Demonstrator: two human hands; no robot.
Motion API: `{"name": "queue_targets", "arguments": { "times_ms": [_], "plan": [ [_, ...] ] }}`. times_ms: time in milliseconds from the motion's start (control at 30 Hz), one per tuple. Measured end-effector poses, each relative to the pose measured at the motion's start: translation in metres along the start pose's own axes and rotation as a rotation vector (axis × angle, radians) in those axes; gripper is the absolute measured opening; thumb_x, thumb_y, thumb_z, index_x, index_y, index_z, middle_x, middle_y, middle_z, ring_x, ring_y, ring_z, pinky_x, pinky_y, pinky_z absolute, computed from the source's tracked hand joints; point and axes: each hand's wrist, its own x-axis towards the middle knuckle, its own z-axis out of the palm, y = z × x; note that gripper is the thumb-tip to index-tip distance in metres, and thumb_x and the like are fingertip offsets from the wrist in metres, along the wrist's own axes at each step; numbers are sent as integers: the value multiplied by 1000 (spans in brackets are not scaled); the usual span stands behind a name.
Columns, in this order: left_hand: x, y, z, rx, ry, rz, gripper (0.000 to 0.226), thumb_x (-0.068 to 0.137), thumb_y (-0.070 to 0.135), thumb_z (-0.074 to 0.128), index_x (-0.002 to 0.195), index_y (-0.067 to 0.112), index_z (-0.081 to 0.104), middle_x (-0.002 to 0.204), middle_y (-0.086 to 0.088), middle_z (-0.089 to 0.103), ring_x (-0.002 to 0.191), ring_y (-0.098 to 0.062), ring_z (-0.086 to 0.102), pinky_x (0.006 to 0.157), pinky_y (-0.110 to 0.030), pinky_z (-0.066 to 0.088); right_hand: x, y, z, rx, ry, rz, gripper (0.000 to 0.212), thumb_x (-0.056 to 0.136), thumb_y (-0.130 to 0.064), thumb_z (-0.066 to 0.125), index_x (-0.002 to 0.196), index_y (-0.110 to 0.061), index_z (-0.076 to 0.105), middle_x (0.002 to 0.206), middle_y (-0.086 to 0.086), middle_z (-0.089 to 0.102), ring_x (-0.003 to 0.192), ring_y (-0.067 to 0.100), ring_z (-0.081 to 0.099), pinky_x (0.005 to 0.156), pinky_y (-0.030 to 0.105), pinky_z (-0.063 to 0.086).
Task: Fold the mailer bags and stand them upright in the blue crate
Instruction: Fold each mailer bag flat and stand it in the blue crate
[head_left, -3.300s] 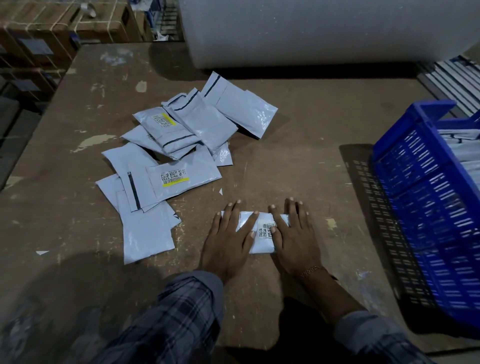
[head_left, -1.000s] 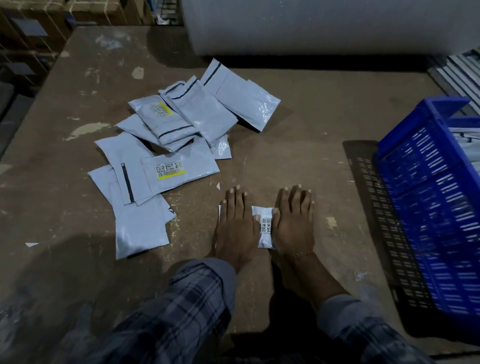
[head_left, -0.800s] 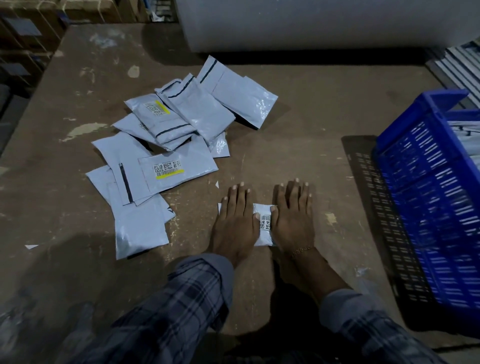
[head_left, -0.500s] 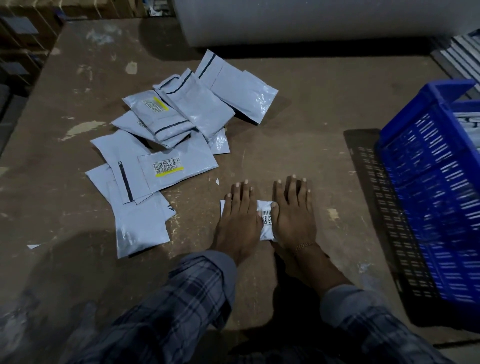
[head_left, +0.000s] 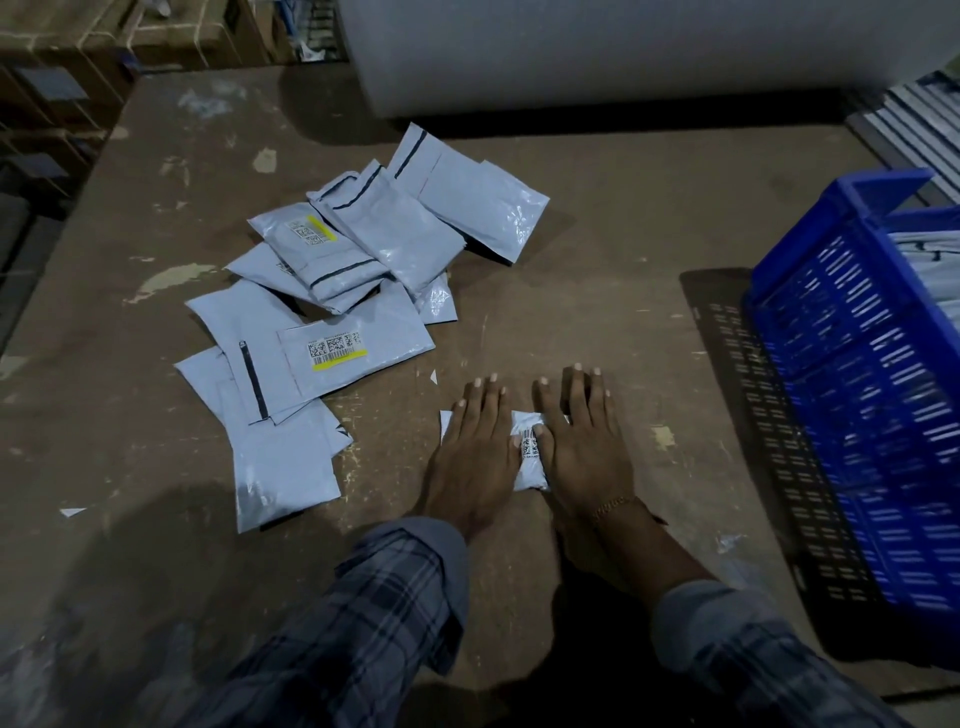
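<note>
Pressing: 2 hands (head_left: 524, 457), 1 folded mailer (head_left: 530, 460).

One head-worn view looks forward and steeply down, close over the bench (head_left: 597, 291) (wide-angle, edges bowed).

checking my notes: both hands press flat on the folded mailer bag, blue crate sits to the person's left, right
Not quite. The head view shows the blue crate on the person's right, not left. The rest holds: the left hand and right hand press flat on the folded mailer bag.
</note>
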Motion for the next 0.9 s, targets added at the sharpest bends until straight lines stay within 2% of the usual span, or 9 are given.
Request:
{"name": "queue_targets", "arguments": {
  "times_ms": [167,233,333,433,533,600,667,833,900],
  "plan": [
    [-4,-9,-8,-304,58,-39,61,110,42,37,164,14,33,172,-3,28,161,-20,19,130,-41,21,-3,1,-12,117,-121,25,64,104,-45,33,162,-17,31,170,22,13,158,41,2,126,56,17],
    [-7,-5,-16,-453,132,-88,54,104,38,56,156,24,47,163,4,44,154,-17,35,125,-43,31,-8,6,-21,213,-166,38,61,102,-46,48,155,-17,41,169,18,19,157,41,4,126,57,19],
    [-5,4,-34,-519,219,-80,38,91,19,74,120,37,56,124,11,64,118,-19,60,100,-41,52,-20,18,-40,247,-172,11,45,88,-41,72,123,-14,64,147,13,52,145,42,34,120,53,27],
    [0,20,-48,-463,187,-162,11,94,34,67,100,38,58,96,15,67,88,-12,64,78,-39,58,-38,31,-73,326,-196,64,31,79,-36,75,102,-20,63,108,7,69,109,37,62,95,41,42],
    [2,47,-45,-522,295,-238,15,101,43,57,115,40,61,113,19,66,105,-11,64,90,-39,56,-52,47,-116,403,-190,191,27,81,-32,78,96,-25,57,98,6,72,97,33,66,70,35,43],
    [2,70,-38,-534,354,-305,31,105,46,48,132,33,57,128,9,65,118,-18,61,99,-40,54,-59,63,-146,373,-117,211,23,83,-26,73,94,-24,53,96,4,71,95,32,66,68,35,43],
    [2,94,-29,-521,329,-356,33,108,46,40,131,27,54,126,2,64,115,-25,61,98,-45,54,-65,81,-177,316,-15,199,20,86,-18,68,97,-26,53,94,2,70,92,30,66,67,34,44],
    [20,156,-22,-236,-35,-430,47,103,38,48,148,26,49,156,-6,49,135,-37,49,117,-49,36,-81,130,-241,480,186,133,36,88,-15,75,117,-30,62,106,-6,72,97,17,67,75,33,55],
    [29,182,-19,-98,-170,-399,55,106,59,33,150,31,46,163,-7,42,141,-36,45,118,-45,30,-90,152,-260,532,264,99,45,82,-16,82,120,-31,64,108,-9,72,100,15,66,81,37,57]
  ]
}}
